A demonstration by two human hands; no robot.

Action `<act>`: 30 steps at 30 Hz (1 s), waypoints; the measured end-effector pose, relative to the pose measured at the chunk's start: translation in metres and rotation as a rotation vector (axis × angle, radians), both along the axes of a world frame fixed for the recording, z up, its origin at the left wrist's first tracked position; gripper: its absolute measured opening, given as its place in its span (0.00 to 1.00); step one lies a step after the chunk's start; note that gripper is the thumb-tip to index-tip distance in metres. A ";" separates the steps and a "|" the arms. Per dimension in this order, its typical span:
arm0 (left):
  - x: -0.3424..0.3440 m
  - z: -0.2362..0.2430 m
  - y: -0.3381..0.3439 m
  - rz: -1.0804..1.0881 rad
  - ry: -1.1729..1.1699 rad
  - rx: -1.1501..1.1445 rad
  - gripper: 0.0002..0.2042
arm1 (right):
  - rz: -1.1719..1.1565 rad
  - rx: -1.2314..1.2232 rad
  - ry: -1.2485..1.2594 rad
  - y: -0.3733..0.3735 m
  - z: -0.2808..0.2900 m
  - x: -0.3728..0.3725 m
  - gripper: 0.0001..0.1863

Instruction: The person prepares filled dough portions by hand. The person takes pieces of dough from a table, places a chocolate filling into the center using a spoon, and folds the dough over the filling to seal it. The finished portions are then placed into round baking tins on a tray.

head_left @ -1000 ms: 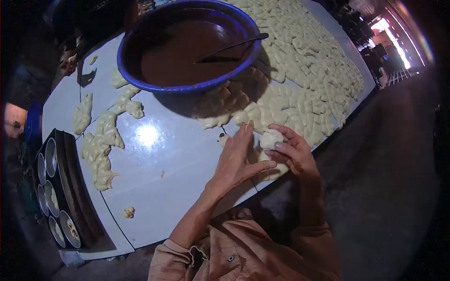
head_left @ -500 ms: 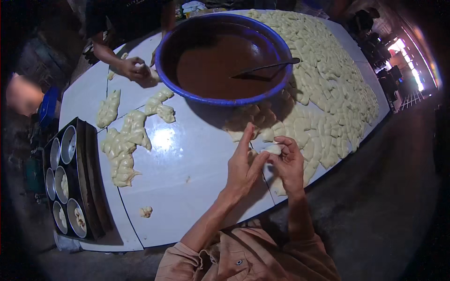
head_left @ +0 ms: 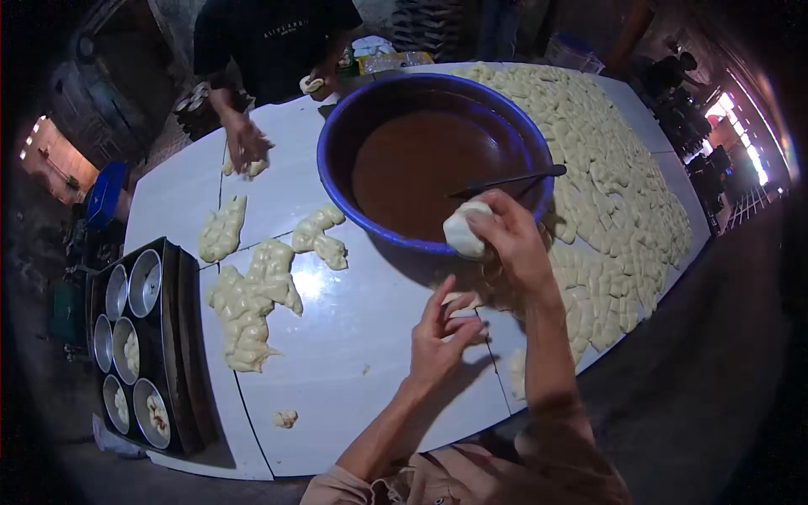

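My right hand [head_left: 515,240] pinches a pale piece of dough [head_left: 464,231] in front of the near rim of the blue basin [head_left: 438,247]. Smooth brown filling [head_left: 412,164] lies in the basin, and a dark long-handled spatula [head_left: 509,179] leans on its right rim. Lower down, my left hand [head_left: 436,347] is over the table with thumb and fingers apart, close to some dough on the tabletop. Many flattened dough pieces [head_left: 610,185] cover the table's right side, partly hidden near my right arm.
Clumps of shaped dough [head_left: 257,295] lie left of centre, with a small scrap [head_left: 285,418] nearer me. A dark tray [head_left: 172,337] of round metal tins, some with dough inside, stands at the left edge. Across the white table [head_left: 337,379], a co-worker's hand [head_left: 246,145] touches dough.
My right hand has risen away from my left, carrying the dough up toward the basin. The view has tilted upward. The co-worker's other hand now shows holding a dough piece.
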State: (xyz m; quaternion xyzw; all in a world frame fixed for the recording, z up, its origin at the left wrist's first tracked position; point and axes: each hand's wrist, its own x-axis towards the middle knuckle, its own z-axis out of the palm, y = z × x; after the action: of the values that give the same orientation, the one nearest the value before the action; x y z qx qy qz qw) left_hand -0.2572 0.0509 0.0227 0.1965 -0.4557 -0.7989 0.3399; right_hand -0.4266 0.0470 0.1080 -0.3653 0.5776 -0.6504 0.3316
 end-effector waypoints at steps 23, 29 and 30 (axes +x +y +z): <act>0.031 0.012 -0.056 -0.033 -0.200 0.116 0.21 | 0.306 0.181 -0.339 -0.059 0.003 0.020 0.07; 0.052 0.026 -0.056 0.020 -0.015 0.401 0.23 | 0.217 0.084 -0.562 -0.021 -0.045 0.073 0.08; 0.061 0.017 -0.055 0.028 -0.024 0.416 0.23 | 0.227 0.081 -0.566 -0.012 -0.051 0.080 0.09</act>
State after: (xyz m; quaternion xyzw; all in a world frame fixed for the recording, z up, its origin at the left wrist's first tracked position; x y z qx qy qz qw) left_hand -0.1967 -0.0045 0.0397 0.2781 -0.2821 -0.8686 0.2975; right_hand -0.3466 0.0350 0.0570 -0.2184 0.4432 -0.6615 0.5641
